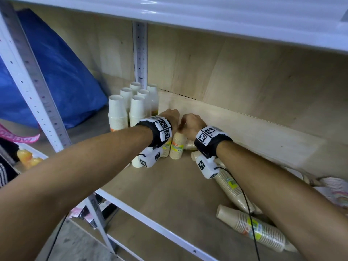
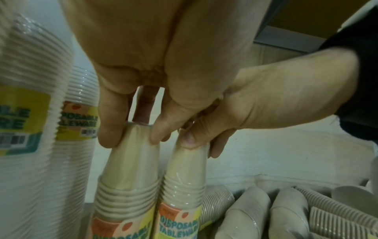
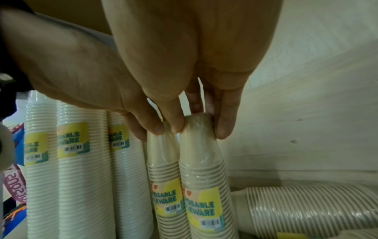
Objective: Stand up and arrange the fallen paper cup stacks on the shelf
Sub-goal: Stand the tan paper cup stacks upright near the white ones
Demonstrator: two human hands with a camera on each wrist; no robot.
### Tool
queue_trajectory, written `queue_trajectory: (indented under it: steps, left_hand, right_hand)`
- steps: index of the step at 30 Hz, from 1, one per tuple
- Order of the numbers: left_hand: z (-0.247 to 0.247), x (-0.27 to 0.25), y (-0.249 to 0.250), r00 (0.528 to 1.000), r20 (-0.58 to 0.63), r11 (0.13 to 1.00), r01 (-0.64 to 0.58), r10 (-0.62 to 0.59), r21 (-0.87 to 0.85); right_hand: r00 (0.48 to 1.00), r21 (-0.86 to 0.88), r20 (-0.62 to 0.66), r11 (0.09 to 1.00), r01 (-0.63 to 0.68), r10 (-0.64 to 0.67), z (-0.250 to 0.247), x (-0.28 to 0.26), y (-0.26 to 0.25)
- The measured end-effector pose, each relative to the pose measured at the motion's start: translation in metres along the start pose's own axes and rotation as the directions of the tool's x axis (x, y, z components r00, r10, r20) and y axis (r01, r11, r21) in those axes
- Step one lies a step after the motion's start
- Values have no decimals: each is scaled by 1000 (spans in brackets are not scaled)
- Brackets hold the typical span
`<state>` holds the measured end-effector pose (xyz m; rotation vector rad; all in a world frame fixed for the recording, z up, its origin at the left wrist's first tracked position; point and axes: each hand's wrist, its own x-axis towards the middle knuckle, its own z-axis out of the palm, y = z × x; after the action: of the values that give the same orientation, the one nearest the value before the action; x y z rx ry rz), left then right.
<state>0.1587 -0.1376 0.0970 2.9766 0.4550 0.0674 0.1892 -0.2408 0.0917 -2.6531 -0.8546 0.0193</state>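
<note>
On the plywood shelf (image 1: 169,185), white stacks (image 1: 130,108) stand far left. My left hand (image 1: 170,117) and right hand (image 1: 191,125) each pinch the top of an upright tan stack (image 1: 177,146), side by side. Next, I judge: release gently, then lift the fallen stacks (image 1: 250,226) near right.

The wooden shelf (image 1: 169,194) carries upright white cup stacks (image 1: 130,108) and fallen beige stacks (image 1: 250,227).

White cup stacks (image 1: 130,106), beige cup stacks (image 1: 263,230) with yellow-green labels, blue bag (image 1: 62,72)
</note>
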Motion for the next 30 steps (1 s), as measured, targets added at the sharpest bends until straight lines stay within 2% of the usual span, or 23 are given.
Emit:
queue_trajectory:
  steps: [4,13,17,21,30]
  left_hand:
    - [0,3,3,1000,-18,1000,3,-3,5]
    - [2,10,0,999,48,1000,7,-5,-24]
    - [1,8,0,1000,20,1000,0,1,-30]
    - [-6,9,-3,997,-18,996,-72,71,-56]
    - [-31,9,9,991,-74,972,-125,112,-199]
  right_hand:
    - [1000,-13,-3,1000,14,-14,1,7,1]
    - [1000,29,18,1000,11,-11,3,14,6]
    - [1000,85,13,996,7,-8,3,13,8]
    - [1000,91,16,996,10,-12,-2,9,11]
    - [996,8,13,996,-88,88,-26,-4,41]
